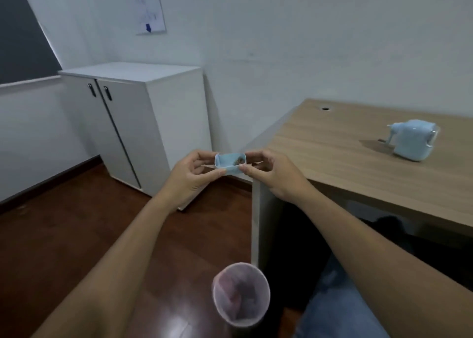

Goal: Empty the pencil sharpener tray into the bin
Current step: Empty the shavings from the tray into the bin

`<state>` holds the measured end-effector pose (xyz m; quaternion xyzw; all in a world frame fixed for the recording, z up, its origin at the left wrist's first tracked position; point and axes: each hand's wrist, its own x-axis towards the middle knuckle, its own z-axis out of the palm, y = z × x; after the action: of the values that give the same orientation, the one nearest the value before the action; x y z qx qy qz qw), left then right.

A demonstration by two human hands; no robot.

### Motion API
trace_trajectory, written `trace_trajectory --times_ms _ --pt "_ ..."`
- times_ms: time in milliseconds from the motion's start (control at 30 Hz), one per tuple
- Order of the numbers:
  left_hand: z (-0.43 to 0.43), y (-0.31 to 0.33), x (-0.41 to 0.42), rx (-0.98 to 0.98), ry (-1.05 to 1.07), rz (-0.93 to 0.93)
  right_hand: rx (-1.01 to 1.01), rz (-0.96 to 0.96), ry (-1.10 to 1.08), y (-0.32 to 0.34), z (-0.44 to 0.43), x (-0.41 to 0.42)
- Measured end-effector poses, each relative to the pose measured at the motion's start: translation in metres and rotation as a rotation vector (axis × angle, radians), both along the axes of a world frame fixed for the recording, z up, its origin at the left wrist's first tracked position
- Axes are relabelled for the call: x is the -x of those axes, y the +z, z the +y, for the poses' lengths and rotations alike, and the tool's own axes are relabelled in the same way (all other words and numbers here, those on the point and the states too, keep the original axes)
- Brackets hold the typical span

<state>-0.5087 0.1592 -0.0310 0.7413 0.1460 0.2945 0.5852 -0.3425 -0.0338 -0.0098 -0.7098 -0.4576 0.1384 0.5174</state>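
Both hands pinching the tray

Left hand (188, 176) and right hand (273, 175) pinch the little blue tray (230, 164), shavings inside, with the bin (240, 295) nearer on the floor.

Both hands (190, 176) hold tray (230, 164) above bin (241, 295).

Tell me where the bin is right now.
In the head view the bin stands on the floor at bottom centre, beside the desk leg, below the held tray.

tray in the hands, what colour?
Light blue, same as the sharpener on the desk; the tray shows best in the head view.
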Motion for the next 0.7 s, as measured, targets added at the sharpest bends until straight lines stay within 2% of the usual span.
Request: trace_trajectory --times_ms 133,333,500,700 --pt "0.027 -0.019 0.029 -0.027 0.046 0.064 0.030 0.067 0.050 -0.029 0.032 0.022" --pt "0.038 -0.066 0.047 0.060 0.058 0.147 0.118 0.150 0.079 -0.086 0.055 0.030" --pt "0.031 -0.111 0.050 0.124 0.068 0.271 0.234 0.171 0.061 -0.126 0.049 0.033" --pt "0.002 -0.177 0.045 0.247 0.079 0.422 0.327 0.357 -0.022 -0.183 0.030 0.033"
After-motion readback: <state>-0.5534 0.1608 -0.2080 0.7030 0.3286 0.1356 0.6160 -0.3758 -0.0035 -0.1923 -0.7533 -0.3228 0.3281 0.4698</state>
